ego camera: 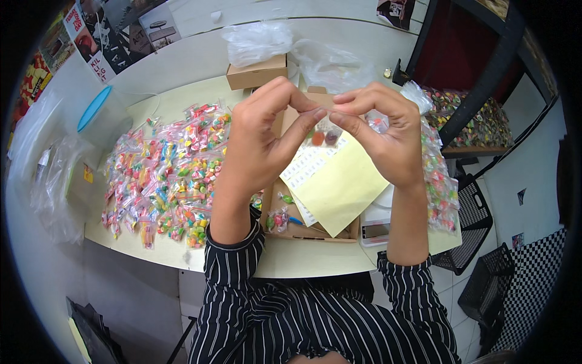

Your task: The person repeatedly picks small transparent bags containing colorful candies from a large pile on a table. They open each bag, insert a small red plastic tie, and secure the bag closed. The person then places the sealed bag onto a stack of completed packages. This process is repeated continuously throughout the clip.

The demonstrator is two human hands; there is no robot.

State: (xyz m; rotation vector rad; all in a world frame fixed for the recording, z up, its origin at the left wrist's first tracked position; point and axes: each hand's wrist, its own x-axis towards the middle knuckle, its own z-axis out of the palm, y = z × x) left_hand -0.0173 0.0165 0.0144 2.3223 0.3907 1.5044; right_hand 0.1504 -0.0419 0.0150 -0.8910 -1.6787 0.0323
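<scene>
A small clear plastic bag of round candies (324, 137) hangs between both hands over an open cardboard box. My left hand (278, 132) pinches the bag's top edge between thumb and forefinger. The same edge is pinched by my right hand (379, 132), its fingertips close to those of the left. Behind and below the bag, a yellow paper sheet (338, 186) and printed label sheets (302, 170) lie across the cardboard box (291, 234). In the box, wrapped candies (278, 219) rest near the front left corner.
Many bagged candies (168, 177) cover the table's left part, with more bags (439, 182) at right. A digital scale (376, 232) sits beside the box. A lidded plastic tub (104, 113), a closed carton (257, 75) and plastic bags (334, 66) stand or lie further back.
</scene>
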